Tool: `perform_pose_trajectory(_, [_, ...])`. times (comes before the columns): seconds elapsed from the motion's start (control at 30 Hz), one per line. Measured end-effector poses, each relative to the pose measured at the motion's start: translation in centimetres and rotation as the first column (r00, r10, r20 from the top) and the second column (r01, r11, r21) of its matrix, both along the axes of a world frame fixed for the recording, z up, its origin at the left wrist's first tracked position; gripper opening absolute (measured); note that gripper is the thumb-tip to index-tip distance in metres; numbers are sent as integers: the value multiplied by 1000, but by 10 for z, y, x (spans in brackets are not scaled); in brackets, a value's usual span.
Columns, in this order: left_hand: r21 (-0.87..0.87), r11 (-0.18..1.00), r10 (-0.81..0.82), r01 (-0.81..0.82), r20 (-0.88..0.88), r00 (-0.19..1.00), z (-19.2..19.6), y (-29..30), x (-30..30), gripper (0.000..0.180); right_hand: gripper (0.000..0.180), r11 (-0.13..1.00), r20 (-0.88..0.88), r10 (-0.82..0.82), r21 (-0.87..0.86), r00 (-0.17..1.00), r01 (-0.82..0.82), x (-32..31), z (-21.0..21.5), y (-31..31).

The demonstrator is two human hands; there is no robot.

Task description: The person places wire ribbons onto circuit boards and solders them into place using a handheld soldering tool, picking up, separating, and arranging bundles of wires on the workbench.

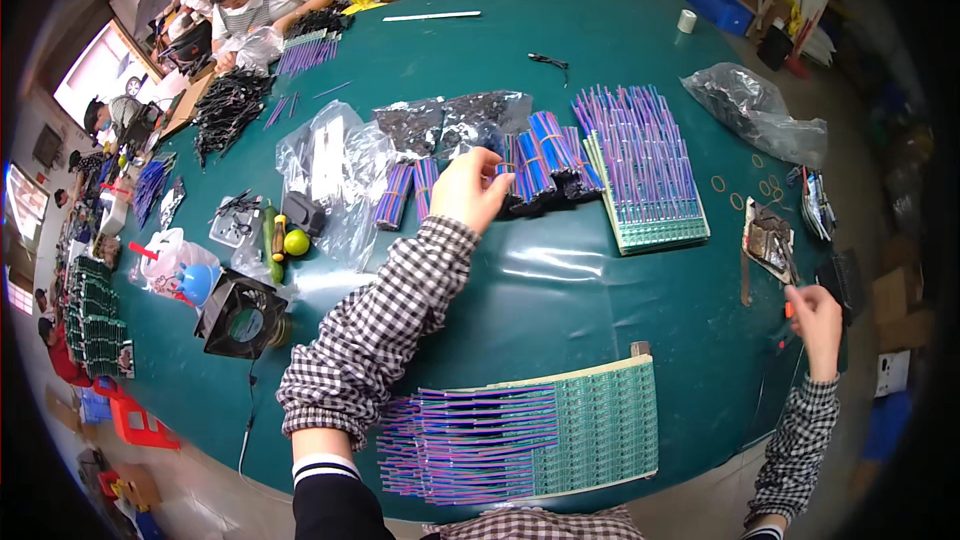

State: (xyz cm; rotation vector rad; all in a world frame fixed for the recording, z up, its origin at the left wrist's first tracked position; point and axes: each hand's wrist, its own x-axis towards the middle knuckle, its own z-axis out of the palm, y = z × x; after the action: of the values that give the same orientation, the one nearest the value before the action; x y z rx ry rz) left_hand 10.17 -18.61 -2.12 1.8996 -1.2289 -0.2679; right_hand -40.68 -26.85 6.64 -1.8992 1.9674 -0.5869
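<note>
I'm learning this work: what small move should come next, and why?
Perhaps the left hand should pick from the wire bundles beside it, since the near green board has wires over its left part but a bare stretch on its right.

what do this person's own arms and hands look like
The left hand and right hand are gloveless. Black-and-white checked oversleeves, gathered at the ends, cover both forearms. Behind the left one shows a dark sleeve with white-banded cuff.
</note>
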Motion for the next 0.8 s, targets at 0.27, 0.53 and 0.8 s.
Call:
perform_pose_trajectory(0.27, [57, 992, 93, -111, 258, 962, -8, -15, 8, 40, 31, 798, 233, 595, -59, 769, -600, 144, -1, 5])
perform_pose_trajectory(0.53, [264, 950, 244, -168, -291, 925, -15, -24, 31, 83, 39, 668, 277, 740, -207, 613, -714, 288, -36, -39])
perform_pose_trajectory(0.8, [-2, 1000, 10, -25, -893, 451, 27, 77, -21, 75, 37, 647, 369, 756, -299, 540, -701, 295, -24, -6])
